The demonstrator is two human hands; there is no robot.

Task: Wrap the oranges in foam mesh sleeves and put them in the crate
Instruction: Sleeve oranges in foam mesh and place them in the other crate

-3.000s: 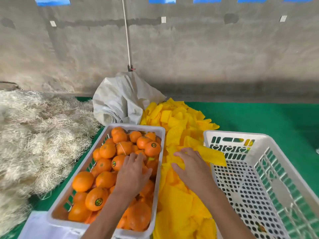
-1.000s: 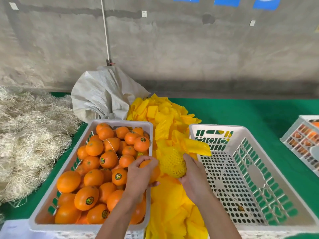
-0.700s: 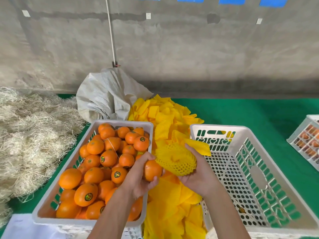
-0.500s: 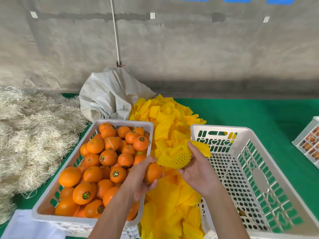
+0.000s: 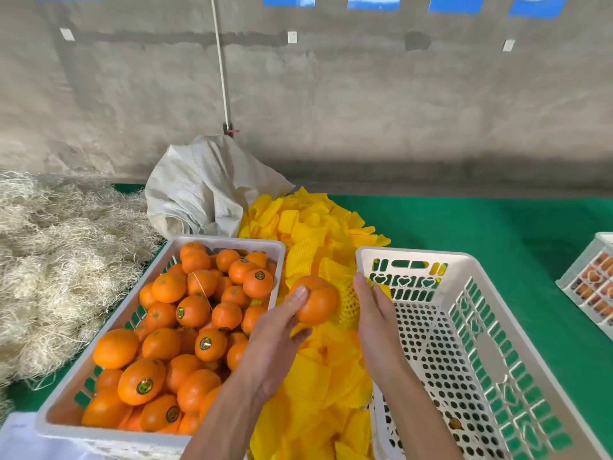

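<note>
Now, surface: a green cloth point(image 5: 491, 234) covered the table, running from 9 o'clock to 3 o'clock under everything.
Room: a rough grey wall point(image 5: 365, 111) stood at 12 o'clock, with a white cord point(image 5: 221, 68) hanging down it and blue shapes along the top edge.
Left hand: the left hand point(image 5: 268, 343) gripped an orange point(image 5: 315, 300), thumb on top, at the centre of the view.
Right hand: the right hand point(image 5: 374, 320) held a yellow sleeve point(image 5: 348, 302), fingers hidden behind it, the sleeve touching the orange's right side.
Sleeves: a yellow pile point(image 5: 315, 234) lay between the two bins, from 12 o'clock down to 6 o'clock.
Fruit bin: a white bin point(image 5: 232, 242) at 8 o'clock was heaped with oranges, many with dark round stickers.
Crate: a white crate point(image 5: 414, 255) at 4 o'clock showed a perforated floor with one small dark item near its near end; I could not tell what.
Straw: a pale heap point(image 5: 59, 260) lay at 9 o'clock.
Sack: a crumpled white sack point(image 5: 205, 187) sat at 11 o'clock against the wall.
Far crate: another crate point(image 5: 593, 280) showed at 3 o'clock, cut off by the edge.
</note>
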